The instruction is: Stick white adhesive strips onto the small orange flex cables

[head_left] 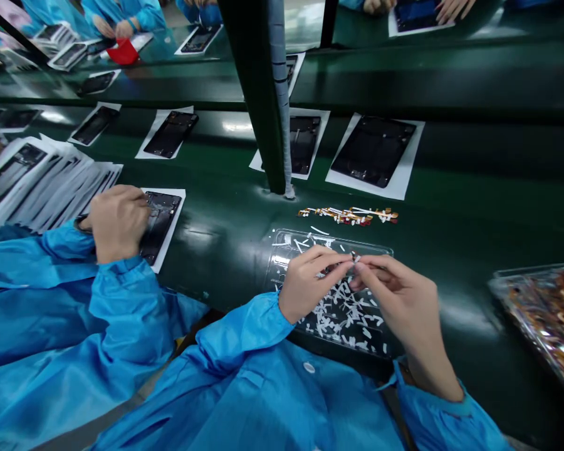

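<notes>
My left hand [310,279] and my right hand [397,294] meet over a clear plastic tray [286,241] littered with several white paper strips [343,313]. Both hands pinch a tiny dark part [355,257] between thumb and fingertips; it is too small to name. Just beyond the tray lies a row of small orange flex cables [350,216] on the dark green belt. Both my sleeves are blue.
A co-worker's hand [115,219] on my left presses on a black phone frame [162,219] lying on white paper. More black frames on paper [373,150] lie along the belt. A dark post [263,94] stands ahead. A clear tray of orange parts [545,313] sits at right.
</notes>
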A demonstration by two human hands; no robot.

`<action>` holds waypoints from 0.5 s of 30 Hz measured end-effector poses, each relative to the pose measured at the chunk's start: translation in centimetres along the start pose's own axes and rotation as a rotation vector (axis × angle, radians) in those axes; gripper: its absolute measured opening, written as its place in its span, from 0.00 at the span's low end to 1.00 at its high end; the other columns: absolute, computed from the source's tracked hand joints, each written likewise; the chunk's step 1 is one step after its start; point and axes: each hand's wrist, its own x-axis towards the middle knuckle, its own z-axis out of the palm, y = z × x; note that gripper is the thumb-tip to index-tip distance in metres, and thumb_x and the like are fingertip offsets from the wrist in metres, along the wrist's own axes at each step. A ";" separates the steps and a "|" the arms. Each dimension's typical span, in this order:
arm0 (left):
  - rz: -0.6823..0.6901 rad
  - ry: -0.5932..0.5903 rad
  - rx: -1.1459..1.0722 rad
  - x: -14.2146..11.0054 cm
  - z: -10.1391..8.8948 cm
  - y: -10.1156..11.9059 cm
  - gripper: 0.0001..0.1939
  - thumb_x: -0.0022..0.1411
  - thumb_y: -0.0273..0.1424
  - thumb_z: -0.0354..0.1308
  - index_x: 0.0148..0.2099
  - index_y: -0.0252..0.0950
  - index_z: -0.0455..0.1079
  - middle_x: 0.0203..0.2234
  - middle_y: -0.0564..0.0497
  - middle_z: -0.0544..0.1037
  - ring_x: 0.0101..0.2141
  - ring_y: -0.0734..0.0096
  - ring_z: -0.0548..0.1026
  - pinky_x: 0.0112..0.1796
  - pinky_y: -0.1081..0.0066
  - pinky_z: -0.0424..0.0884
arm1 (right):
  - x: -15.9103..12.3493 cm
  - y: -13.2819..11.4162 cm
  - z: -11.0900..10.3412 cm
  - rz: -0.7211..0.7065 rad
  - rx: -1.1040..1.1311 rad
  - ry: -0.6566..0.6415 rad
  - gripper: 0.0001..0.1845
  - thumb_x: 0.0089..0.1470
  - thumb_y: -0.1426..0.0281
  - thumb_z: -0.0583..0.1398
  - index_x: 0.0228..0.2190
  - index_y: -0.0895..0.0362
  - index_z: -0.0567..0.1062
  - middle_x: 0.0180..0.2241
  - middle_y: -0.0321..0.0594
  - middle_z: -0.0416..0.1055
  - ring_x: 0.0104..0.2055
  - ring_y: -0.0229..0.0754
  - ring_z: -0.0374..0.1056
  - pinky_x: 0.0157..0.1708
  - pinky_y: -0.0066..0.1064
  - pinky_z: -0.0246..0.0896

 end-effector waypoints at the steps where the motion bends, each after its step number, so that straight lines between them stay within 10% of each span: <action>1: 0.003 0.012 0.009 -0.1 0.1 0.0 0.06 0.67 0.30 0.63 0.45 0.36 0.80 0.37 0.48 0.82 0.34 0.74 0.79 0.34 0.73 0.78 | -0.2 -0.1 0.2 -0.015 0.005 -0.008 0.09 0.60 0.62 0.65 0.38 0.54 0.79 0.29 0.37 0.77 0.27 0.38 0.75 0.32 0.29 0.75; 15: -0.131 -0.108 0.142 -0.3 -0.1 -0.7 0.05 0.66 0.25 0.59 0.42 0.35 0.77 0.35 0.51 0.79 0.29 0.77 0.75 0.34 0.75 0.74 | -0.8 1.4 0.6 -0.030 -0.082 0.005 0.09 0.62 0.62 0.63 0.39 0.53 0.78 0.32 0.37 0.74 0.30 0.38 0.72 0.33 0.31 0.70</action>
